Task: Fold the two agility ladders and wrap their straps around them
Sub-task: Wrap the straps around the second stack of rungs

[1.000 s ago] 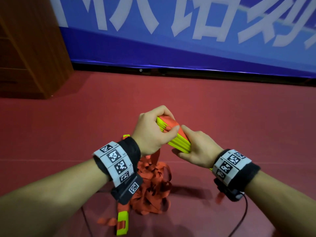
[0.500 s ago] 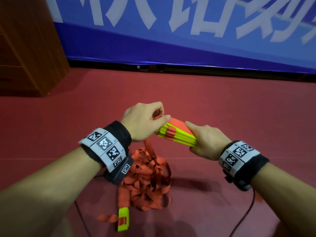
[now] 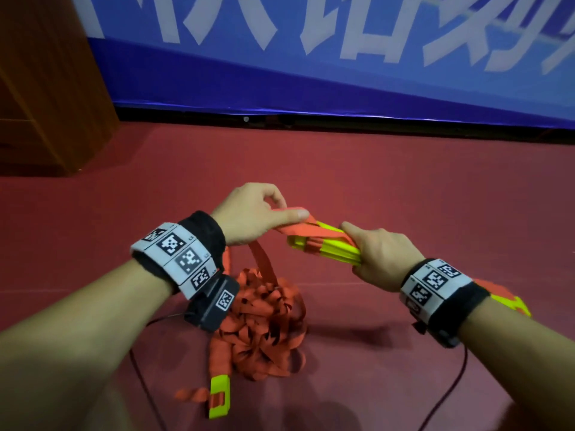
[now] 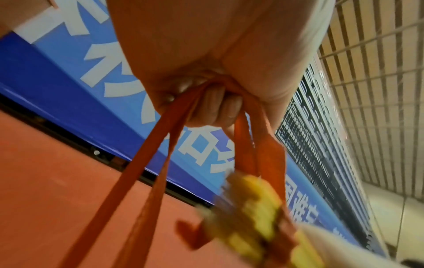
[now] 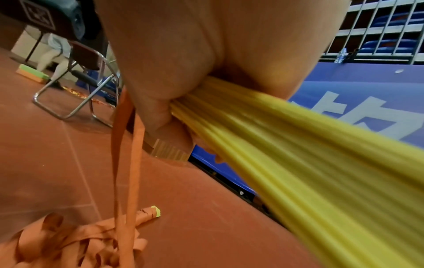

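Observation:
My right hand [image 3: 370, 253] grips a folded stack of yellow ladder rungs [image 3: 334, 248] held above the red floor. An orange strap [image 3: 306, 233] crosses the stack's left end. My left hand [image 3: 273, 213] pinches this strap between thumb and curled fingers; in the left wrist view the fingers [image 4: 218, 108] curl round several strap strands [image 4: 160, 154]. The rest of the strap hangs down to a loose orange pile [image 3: 264, 321] on the floor. A second yellow-and-orange ladder bundle [image 3: 510, 301] lies partly hidden behind my right wrist.
A yellow rung end [image 3: 219, 396] lies at the near edge of the pile. A blue banner [image 3: 311, 73] runs along the back and a wooden cabinet [image 3: 40, 88] stands at the left. In the right wrist view a folding chair [image 5: 87, 76] stands behind, with a seated person's legs [image 5: 55, 59].
My hands have drawn apart. The left hand let go of the stack's end and pulled the orange strap up and to the left, while the right hand moved the stack to the right.

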